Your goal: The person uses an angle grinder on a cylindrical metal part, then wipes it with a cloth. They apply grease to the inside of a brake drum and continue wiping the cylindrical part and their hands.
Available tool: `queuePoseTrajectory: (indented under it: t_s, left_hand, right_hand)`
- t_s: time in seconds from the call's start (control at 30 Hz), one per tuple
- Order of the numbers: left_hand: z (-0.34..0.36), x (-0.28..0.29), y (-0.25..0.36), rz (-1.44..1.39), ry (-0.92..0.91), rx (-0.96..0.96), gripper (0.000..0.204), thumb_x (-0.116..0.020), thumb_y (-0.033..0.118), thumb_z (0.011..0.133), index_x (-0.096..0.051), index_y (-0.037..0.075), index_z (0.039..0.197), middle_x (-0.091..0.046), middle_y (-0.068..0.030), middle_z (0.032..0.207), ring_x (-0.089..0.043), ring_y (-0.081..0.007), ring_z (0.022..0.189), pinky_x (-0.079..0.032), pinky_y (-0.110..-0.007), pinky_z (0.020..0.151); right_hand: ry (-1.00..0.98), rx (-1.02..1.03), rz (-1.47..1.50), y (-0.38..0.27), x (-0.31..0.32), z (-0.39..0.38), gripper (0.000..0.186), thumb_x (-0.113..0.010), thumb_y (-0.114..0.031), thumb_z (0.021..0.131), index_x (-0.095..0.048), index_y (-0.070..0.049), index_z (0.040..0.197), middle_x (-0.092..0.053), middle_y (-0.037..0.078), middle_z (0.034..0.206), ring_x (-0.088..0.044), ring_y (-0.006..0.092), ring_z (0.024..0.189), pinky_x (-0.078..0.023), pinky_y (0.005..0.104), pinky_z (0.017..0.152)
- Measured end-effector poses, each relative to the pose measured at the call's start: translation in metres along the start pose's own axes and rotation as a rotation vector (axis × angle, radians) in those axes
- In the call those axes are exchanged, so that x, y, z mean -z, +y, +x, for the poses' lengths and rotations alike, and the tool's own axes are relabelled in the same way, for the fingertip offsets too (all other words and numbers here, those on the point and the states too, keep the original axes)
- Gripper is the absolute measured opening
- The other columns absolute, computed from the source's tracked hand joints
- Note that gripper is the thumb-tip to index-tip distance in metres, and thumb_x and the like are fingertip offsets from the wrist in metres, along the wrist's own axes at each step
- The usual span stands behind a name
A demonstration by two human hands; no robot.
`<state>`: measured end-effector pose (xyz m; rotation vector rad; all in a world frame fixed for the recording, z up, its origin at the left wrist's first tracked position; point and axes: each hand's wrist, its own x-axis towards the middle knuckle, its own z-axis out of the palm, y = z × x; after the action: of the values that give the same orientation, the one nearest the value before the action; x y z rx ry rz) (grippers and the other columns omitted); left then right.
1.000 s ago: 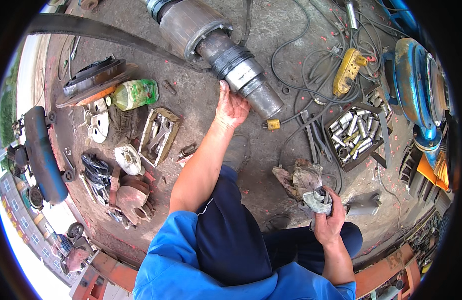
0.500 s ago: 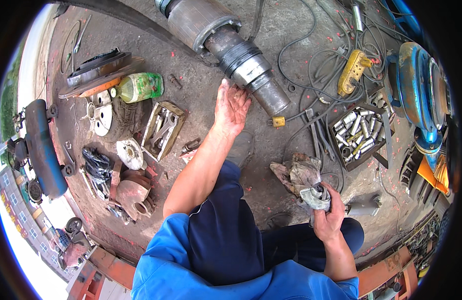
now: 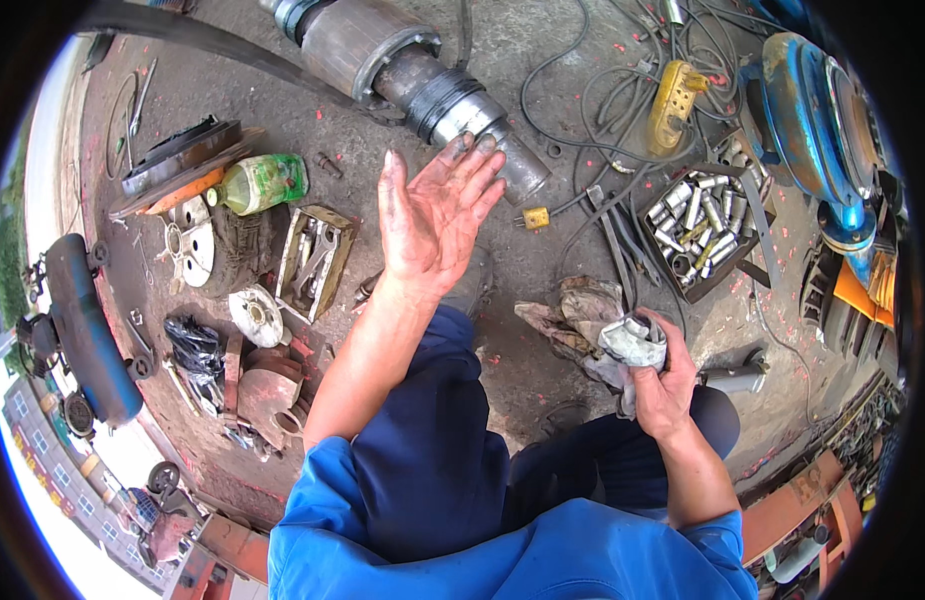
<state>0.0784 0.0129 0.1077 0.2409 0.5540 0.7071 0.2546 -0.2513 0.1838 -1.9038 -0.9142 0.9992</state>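
My left hand (image 3: 434, 225) is raised palm up with its fingers spread, holding nothing. Dark grime marks its fingertips. Behind those fingertips lies a stepped metal shaft (image 3: 447, 100) with a thick ribbed drum; whether they touch it cannot be told. My right hand (image 3: 666, 385) grips a crumpled, dirty grey rag (image 3: 632, 342) over my right knee. Brownish folds of cloth hang from the rag toward the floor, and the part inside my palm is hidden.
To the right stands a metal box (image 3: 704, 288) of sockets, with a yellow power strip (image 3: 672, 105) and tangled cables beyond. A blue machine (image 3: 817, 130) is at far right. Leftward are a tray of wrenches (image 3: 285, 262), a green-labelled jug (image 3: 257, 185) and rusty parts (image 3: 272, 395).
My left hand has come back from the shaft, lifting nearer to me with its palm turned up. The right hand still grips the rag, which has shifted slightly. The view has moved a little.
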Motion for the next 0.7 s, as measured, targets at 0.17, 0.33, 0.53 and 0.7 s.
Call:
queuePoseTrajectory:
  t_s: [0.17, 0.33, 0.53, 0.7]
  left_hand:
    - [-0.008, -0.058, -0.031, 0.241, -0.124, 0.16, 0.099, -0.043, 0.073, 0.095, -0.033, -0.009, 0.15, -0.034, -0.0321, 0.155, -0.034, -0.0469, 0.144, -0.03, -0.059, 0.117]
    - [-0.026, -0.16, -0.039, 0.84, -0.566, 0.176, 0.089, -0.044, 0.069, 0.097, -0.043, -0.003, 0.15, -0.046, -0.0245, 0.151, -0.041, -0.0392, 0.142, -0.028, -0.052, 0.119]
    - [-0.128, -0.345, -0.029, 1.61, -1.003, -0.076, 0.09, -0.047, 0.062, 0.098, -0.035, -0.01, 0.149, -0.035, -0.0317, 0.155, -0.027, -0.0449, 0.149, -0.018, -0.049, 0.123]
    - [-0.276, -0.506, -0.011, 1.234, -0.699, 0.26, 0.085, -0.045, 0.056, 0.101, -0.022, -0.004, 0.157, -0.031, -0.0268, 0.158, -0.027, -0.0365, 0.15, -0.024, -0.043, 0.12]
  right_hand:
    - [0.17, -0.181, 0.765, 0.019, 0.05, 0.017, 0.028, -0.054, -0.01, 0.1, -0.057, 0.0, 0.125, -0.065, 0.005, 0.104, -0.06, 0.013, 0.088, -0.051, 0.0299, 0.082]
    - [0.349, -0.126, 1.283, -0.003, 0.096, 0.0, 0.03, -0.048, -0.013, 0.101, -0.057, 0.003, 0.124, -0.066, 0.012, 0.115, -0.064, 0.0216, 0.102, -0.052, 0.0376, 0.094]
    - [0.298, -0.077, 1.654, -0.179, 0.152, -0.065, 0.047, -0.049, -0.033, 0.104, -0.051, 0.001, 0.136, -0.06, 0.016, 0.132, -0.057, 0.0306, 0.125, -0.044, 0.0484, 0.11]
    - [0.428, -0.293, 1.126, -0.33, 0.205, -0.152, 0.034, -0.052, -0.019, 0.105, -0.052, -0.006, 0.136, -0.063, 0.003, 0.117, -0.06, 0.0122, 0.102, -0.049, 0.0295, 0.091]
